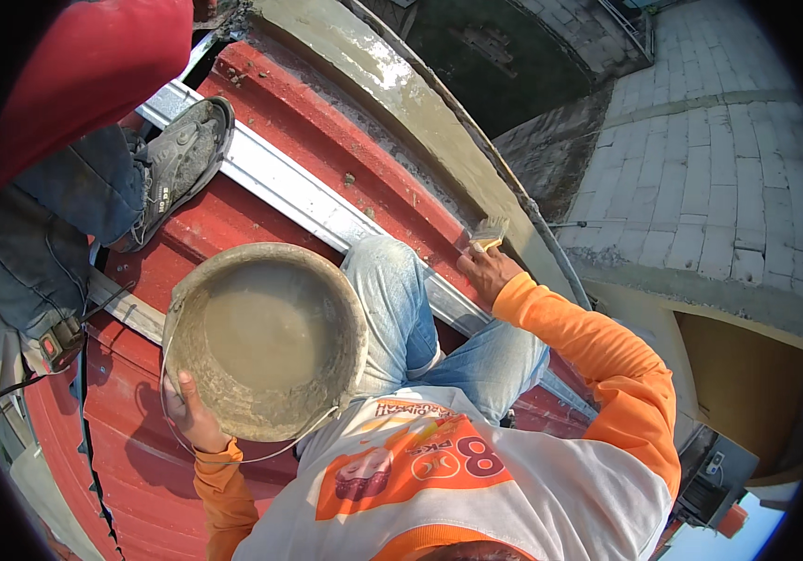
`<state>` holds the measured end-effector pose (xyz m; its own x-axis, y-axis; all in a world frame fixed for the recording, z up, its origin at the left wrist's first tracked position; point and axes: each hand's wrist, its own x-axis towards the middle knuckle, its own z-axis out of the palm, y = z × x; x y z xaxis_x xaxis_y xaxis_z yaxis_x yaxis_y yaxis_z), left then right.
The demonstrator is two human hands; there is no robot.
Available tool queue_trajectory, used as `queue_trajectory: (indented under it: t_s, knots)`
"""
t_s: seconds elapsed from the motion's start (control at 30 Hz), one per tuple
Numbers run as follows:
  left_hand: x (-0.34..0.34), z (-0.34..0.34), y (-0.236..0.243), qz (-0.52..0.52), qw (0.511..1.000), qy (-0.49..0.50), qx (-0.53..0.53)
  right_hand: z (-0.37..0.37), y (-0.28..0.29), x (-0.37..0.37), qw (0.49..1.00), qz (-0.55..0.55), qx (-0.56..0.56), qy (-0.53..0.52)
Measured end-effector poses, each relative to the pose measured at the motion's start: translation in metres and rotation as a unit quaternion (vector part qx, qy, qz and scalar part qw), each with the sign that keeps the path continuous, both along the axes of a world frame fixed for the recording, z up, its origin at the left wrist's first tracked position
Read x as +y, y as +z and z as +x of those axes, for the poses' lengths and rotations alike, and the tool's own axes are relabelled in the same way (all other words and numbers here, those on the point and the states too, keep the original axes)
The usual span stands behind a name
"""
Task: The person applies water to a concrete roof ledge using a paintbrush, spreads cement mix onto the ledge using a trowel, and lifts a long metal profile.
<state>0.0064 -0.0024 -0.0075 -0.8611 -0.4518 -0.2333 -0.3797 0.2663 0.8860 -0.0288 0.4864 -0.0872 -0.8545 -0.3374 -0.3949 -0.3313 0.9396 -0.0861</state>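
My left hand [191, 411] grips the side of a cement-crusted bucket [357, 323] with a wire handle, tilted a little and partly filled with grey-brown slurry [266, 323]. My right hand [490, 273] holds a pale-bristled brush [488, 232] against the lower part of a grey plastered ledge [439, 140], just beside the red corrugated metal roofing [383, 182] I sit on. A silver metal strip [280, 185] runs across the roofing, passing under my bent legs in faded jeans [383, 290].
Another person's red sleeve [93, 56], dark trouser leg [93, 178] and shoe [182, 168] are close at the upper left, near wires and a tool [60, 341]. Beyond the ledge is a drop to a dark area [476, 65] and a pale block wall [701, 168]. An opening [729, 393] shows lower right.
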Motion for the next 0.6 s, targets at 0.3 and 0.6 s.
queue_trajectory:
  t_s: [0.3, 0.6]
  knots:
    - [0.019, -0.004, 0.008, 0.151, 0.988, 0.008, 0.042, -0.287, 0.101, -0.127, 0.987, -0.148, 0.06, -0.007]
    - [0.005, -0.002, 0.0, 0.007, 1.0, 0.015, -0.004, -0.285, 0.057, -0.113, 0.937, -0.157, 0.206, 0.235]
